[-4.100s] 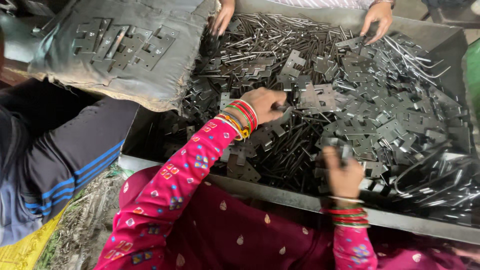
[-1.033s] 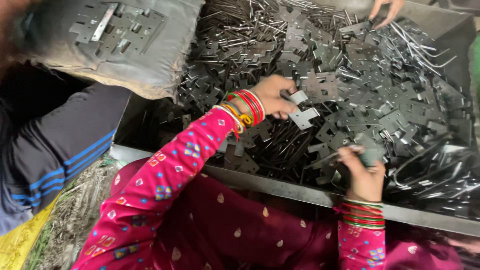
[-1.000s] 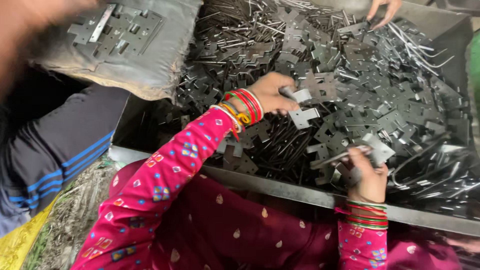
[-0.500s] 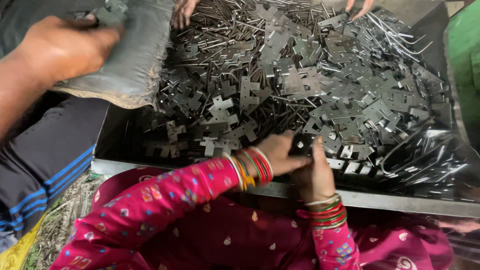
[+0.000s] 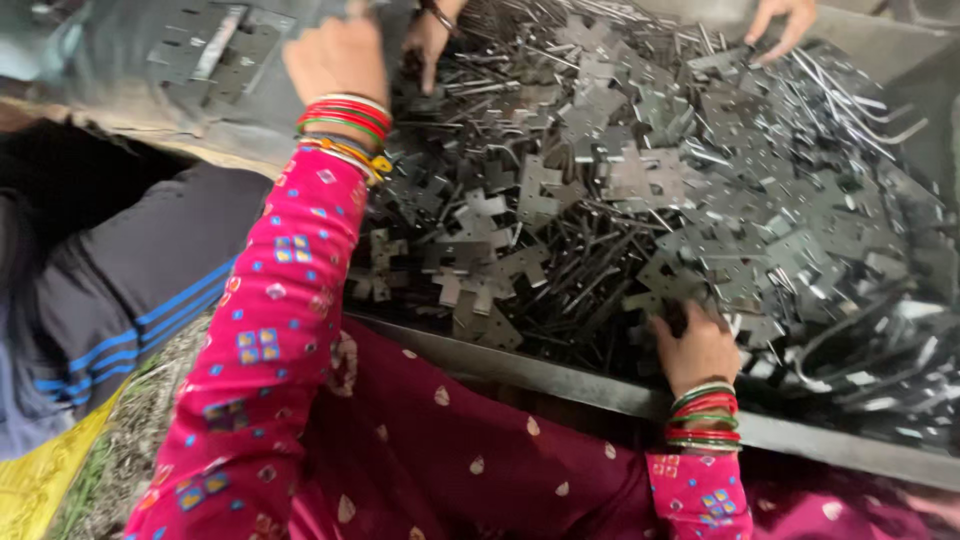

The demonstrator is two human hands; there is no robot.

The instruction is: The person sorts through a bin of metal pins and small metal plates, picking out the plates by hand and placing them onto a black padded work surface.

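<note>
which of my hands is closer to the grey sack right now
Left. The left hand is up at the edge of the grey sack; the right hand is far off, down in the metal parts.

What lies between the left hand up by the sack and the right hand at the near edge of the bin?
In the head view, between the left hand and the right hand lies a heap of cross-shaped metal plates mixed with thin rods; none of it is bare.

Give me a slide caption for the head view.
Left hand reaches to a grey sack; right hand digs into a bin of metal plates.
</note>
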